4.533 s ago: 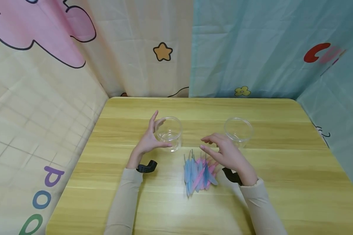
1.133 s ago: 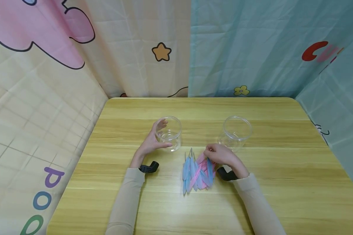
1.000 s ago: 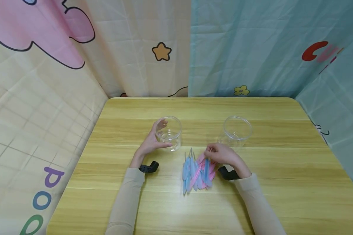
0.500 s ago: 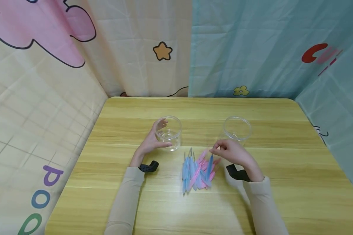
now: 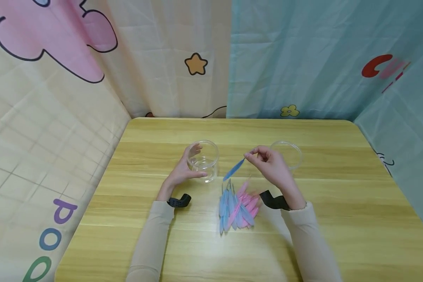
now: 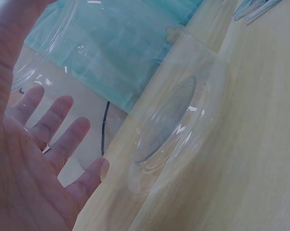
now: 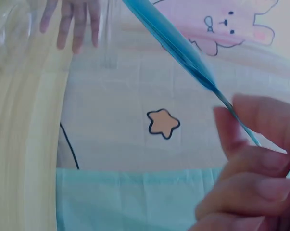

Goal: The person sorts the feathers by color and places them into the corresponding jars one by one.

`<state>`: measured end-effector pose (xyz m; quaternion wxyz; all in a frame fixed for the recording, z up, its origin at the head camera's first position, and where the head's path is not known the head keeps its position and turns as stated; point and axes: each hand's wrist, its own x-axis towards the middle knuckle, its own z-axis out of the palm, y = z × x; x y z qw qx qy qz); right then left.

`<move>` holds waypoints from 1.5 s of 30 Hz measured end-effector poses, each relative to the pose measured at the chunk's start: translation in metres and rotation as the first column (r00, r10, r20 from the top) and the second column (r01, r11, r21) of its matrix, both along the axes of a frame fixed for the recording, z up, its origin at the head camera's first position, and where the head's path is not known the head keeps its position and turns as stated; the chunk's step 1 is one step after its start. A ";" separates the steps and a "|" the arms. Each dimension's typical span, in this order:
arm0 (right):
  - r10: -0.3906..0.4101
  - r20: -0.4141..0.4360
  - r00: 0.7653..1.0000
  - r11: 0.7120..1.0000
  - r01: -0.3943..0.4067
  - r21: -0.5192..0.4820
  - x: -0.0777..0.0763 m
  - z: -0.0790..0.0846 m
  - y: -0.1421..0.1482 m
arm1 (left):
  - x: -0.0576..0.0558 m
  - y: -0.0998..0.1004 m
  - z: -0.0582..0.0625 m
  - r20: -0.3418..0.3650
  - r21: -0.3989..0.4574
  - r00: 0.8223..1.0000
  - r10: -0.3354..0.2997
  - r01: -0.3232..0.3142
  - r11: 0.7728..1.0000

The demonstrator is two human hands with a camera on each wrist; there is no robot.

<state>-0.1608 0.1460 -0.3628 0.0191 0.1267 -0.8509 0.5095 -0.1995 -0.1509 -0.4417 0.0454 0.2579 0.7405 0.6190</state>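
Feather pile [image 5: 237,211]: mid-table [image 5: 352,219], closest to front edge.
Right hand [image 5: 272,166]: pinching blue feather [image 5: 234,170] over table's middle (quill clear only in right wrist view).
Left hand [image 5: 182,171]: spread, straight-fingered around left cup [image 5: 207,159]; contact unclear.
Right cup [image 5: 292,156]: nearer right edge, partly hidden in head view.

At the centre of the frame there are two hands [image 5: 183,171] [image 5: 273,168], two clear cups [image 5: 213,167] [image 5: 299,153], two black wrist devices [image 5: 180,201] [image 5: 274,201] and one separate blue feather [image 5: 234,170]; below it, one feather pile [image 5: 232,211], too overlapped for exact counting.
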 end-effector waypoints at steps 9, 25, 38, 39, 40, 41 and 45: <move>-0.124 -0.190 0.974 0.978 0.088 -0.189 -0.014 0.009 -0.037 | 0.000 0.000 -0.005 0.008 -0.003 1.000 0.002 -0.002 1.000; -0.084 -0.281 0.956 0.996 0.087 -0.001 -0.029 -0.017 -0.072 | 0.004 0.001 -0.008 0.031 0.006 1.000 0.000 -0.001 1.000; -0.071 -0.130 0.989 0.983 0.092 0.159 -0.027 -0.030 -0.051 | 0.002 0.000 -0.005 0.023 -0.003 1.000 -0.013 0.013 1.000; -0.058 -0.123 0.991 0.983 0.079 0.168 -0.027 -0.031 -0.048 | 0.002 -0.001 -0.004 0.024 -0.002 1.000 -0.012 0.012 1.000; -0.042 -0.109 0.993 0.981 0.061 0.184 -0.026 -0.033 -0.045 | 0.002 -0.001 -0.004 0.025 -0.003 1.000 -0.010 0.010 1.000; -0.026 -0.091 0.996 0.978 0.044 0.202 -0.026 -0.034 -0.043 | 0.002 -0.001 -0.004 0.025 -0.005 1.000 -0.009 0.009 1.000; 0.053 0.032 0.998 0.944 -0.061 0.325 -0.022 -0.043 -0.033 | 0.000 -0.002 -0.004 0.029 -0.010 1.000 -0.004 0.005 1.000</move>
